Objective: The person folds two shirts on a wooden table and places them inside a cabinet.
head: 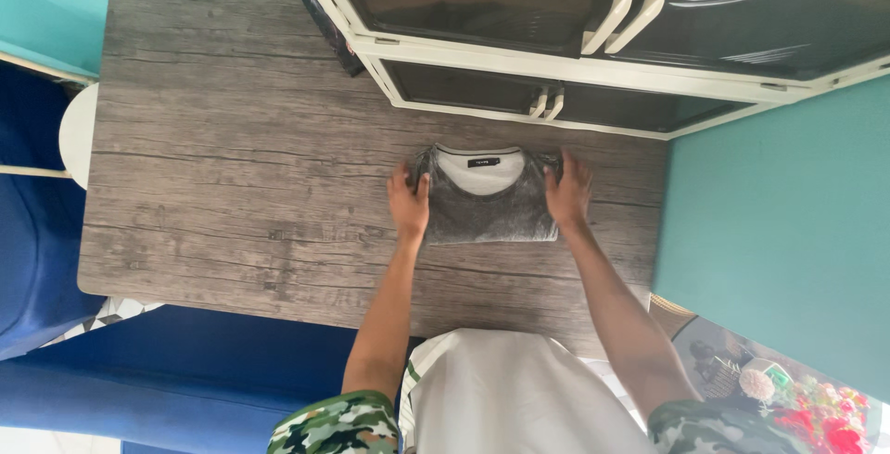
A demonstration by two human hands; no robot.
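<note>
While both hands flank it, the folded grey shirt (485,202) lies between.

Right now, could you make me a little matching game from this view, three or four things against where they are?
Things:
1. left hand
2. right hand
3. folded grey garment
4. cabinet

Places:
A. beyond the garment, glass doors shut
B. on the garment's right edge
C. flat on the wooden table, between both hands
D. on the garment's left edge

Pairs: 1-D, 2-B, 3-C, 4-A
</note>
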